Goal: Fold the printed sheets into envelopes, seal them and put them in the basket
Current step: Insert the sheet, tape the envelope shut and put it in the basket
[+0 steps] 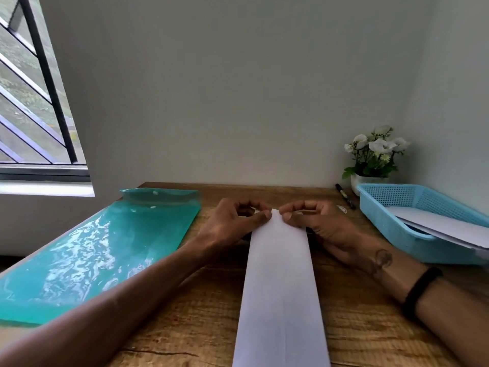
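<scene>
A long white sheet (281,292), folded into a narrow strip, lies on the wooden table (206,321) and runs from the front edge away from me. My left hand (235,221) pinches the far left corner of the strip between thumb and fingers. My right hand (315,221) pinches the far right corner the same way, and the two hands nearly touch at the strip's far end. The light blue basket (397,207) stands at the right with white folded paper (444,226) lying in it and sticking out over its near rim.
A teal plastic folder (100,250) lies along the table's left side. A black marker (344,195) rests near the back wall, beside a white pot of white flowers (375,154). A window is at the far left.
</scene>
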`<action>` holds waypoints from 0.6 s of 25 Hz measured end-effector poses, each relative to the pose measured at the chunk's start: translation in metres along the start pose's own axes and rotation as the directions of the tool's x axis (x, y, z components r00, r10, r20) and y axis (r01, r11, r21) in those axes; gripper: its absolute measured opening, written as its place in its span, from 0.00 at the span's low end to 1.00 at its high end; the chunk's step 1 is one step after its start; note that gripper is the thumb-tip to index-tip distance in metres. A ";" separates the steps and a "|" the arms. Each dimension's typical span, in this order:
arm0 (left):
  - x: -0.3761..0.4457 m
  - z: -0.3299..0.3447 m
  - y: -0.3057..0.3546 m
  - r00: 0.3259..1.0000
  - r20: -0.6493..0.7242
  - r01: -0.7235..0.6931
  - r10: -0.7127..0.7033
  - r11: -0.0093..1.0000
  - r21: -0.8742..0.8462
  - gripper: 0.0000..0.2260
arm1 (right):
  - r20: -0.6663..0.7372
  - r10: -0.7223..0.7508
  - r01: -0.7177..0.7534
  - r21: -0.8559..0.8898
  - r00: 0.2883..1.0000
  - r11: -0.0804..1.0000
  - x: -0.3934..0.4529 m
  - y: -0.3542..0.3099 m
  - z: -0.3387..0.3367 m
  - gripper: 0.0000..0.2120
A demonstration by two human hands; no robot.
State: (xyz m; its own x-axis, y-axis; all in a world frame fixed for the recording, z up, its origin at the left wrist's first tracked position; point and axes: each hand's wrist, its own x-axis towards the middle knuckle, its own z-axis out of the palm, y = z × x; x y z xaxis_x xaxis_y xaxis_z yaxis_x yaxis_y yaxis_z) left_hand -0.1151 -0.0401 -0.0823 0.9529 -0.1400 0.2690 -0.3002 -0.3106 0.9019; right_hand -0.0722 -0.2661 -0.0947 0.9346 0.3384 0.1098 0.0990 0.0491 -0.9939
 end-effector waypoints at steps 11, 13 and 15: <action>-0.008 0.008 0.009 0.942 -0.006 -0.287 0.335 0.814 0.505 0.29 | -0.093 -0.215 0.190 -0.228 0.972 0.955 -0.011 -0.018 0.016 0.28; -0.008 0.010 0.011 0.967 -0.020 -0.229 0.253 0.903 0.365 0.35 | -0.064 -0.277 0.249 -0.283 0.959 0.926 -0.015 -0.020 0.022 0.28; -0.008 0.010 0.011 0.994 -0.003 -0.109 0.111 0.980 0.169 0.34 | -0.012 -0.345 0.319 -0.350 0.939 0.881 -0.018 -0.021 0.028 0.25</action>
State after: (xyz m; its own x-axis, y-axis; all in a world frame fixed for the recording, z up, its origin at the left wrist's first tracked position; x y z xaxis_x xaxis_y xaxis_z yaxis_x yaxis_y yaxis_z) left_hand -0.1261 -0.0515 -0.0780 0.9139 -0.1708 0.3683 -0.4049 -0.4482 0.7970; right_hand -0.1009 -0.2470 -0.0756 0.8472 0.2889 0.4458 0.5050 -0.1773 -0.8447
